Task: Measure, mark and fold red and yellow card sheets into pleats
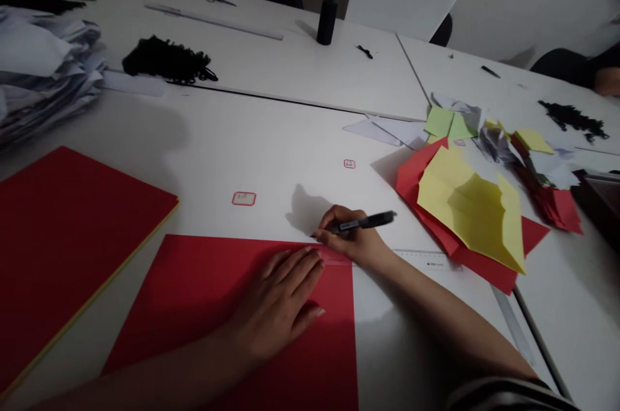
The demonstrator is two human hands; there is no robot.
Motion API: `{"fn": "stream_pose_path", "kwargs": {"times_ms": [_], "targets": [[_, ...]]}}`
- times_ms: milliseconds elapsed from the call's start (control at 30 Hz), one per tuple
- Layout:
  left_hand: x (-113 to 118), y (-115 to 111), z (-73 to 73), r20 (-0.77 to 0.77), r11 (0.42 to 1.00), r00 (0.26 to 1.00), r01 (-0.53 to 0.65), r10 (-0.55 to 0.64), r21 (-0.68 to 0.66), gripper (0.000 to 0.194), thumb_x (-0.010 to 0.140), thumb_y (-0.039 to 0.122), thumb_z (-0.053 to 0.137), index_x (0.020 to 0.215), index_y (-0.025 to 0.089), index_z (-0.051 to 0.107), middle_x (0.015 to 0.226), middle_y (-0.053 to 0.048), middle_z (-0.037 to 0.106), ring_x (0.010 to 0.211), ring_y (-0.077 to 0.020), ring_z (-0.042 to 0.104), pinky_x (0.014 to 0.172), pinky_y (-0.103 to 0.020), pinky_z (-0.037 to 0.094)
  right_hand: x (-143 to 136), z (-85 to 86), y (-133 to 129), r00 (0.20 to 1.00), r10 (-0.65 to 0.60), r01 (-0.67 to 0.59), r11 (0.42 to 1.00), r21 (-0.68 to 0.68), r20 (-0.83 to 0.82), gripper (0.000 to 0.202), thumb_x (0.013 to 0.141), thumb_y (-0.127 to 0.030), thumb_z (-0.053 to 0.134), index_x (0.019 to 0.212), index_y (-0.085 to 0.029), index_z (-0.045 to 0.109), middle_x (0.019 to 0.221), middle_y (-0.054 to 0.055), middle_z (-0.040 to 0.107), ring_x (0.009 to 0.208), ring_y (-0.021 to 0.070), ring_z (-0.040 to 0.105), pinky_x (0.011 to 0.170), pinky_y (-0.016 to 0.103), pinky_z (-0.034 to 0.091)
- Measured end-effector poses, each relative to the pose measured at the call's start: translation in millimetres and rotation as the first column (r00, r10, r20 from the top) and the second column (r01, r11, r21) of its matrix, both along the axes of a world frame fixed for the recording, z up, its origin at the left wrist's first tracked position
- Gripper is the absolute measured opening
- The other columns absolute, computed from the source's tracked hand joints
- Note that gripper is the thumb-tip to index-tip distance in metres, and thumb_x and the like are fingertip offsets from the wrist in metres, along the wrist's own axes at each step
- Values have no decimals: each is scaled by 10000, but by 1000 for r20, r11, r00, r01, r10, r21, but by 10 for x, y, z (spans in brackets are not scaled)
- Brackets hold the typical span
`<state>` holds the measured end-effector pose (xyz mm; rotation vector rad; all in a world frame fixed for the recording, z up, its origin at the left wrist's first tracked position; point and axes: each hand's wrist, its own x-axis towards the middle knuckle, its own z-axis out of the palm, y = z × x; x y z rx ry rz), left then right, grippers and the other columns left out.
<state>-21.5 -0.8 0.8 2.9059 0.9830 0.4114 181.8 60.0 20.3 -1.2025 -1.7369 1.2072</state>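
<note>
A red sheet (pixel 203 307) lies flat on the white table in front of me. A clear ruler (pixel 426 260) lies across its top right edge and sticks out to the right. My left hand (pixel 278 301) rests flat on the sheet with fingers stretched, its fingertips on the ruler's left end. In my right hand (pixel 351 236) is a black pen (pixel 368 221), held in a pinch, its tip down at the sheet's top edge, just beyond the left fingertips.
Stacked red and yellow sheets (pixel 72 236) lie at the left, crumpled white paper (pixel 43 68) behind. Folded yellow paper (pixel 465 204) and red scraps are at the right. Black yarn (pixel 167 61), a black spool (pixel 327 22) and scissors (pixel 220 0) lie farther back. Someone's hand (pixel 607 81) shows far right.
</note>
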Motion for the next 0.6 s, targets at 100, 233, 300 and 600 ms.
{"fn": "stream_pose_path", "kwargs": {"times_ms": [100,233,300,600], "targets": [[1,-5,-8,0,1000,1000,-6,6,12,467,937,425,483,1311,146,514,1384,-73,522,1265,-244,458,1011,-407,352,-91,-109,93,997,51,-53,998,-28,-51,248,805,-325,677,678,-182,519,579,-45,529,515,75,439,474,200,354],[8,-11,-16,26,1000,1000,-12,12,2,461,951,427,457,1311,145,515,1385,-70,521,1276,-235,445,1036,-398,303,-81,-130,96,996,73,-75,997,-21,-55,297,814,-289,650,606,-185,466,531,-60,457,484,63,368,453,201,294],[13,-10,-20,58,1000,998,-22,23,-11,456,958,439,438,1300,152,526,1376,-60,532,1272,-224,448,1042,-386,288,-70,-124,89,996,73,-75,997,-22,-58,294,814,-271,646,598,-182,467,529,-59,458,484,61,363,454,203,287],[18,-9,-18,63,999,998,-30,31,-16,451,960,438,427,1297,154,526,1362,-56,545,1256,-222,459,1044,-386,294,-84,-152,81,996,71,-73,997,-34,-52,290,819,-288,640,604,-182,477,550,-47,486,516,70,401,485,211,330]]}}
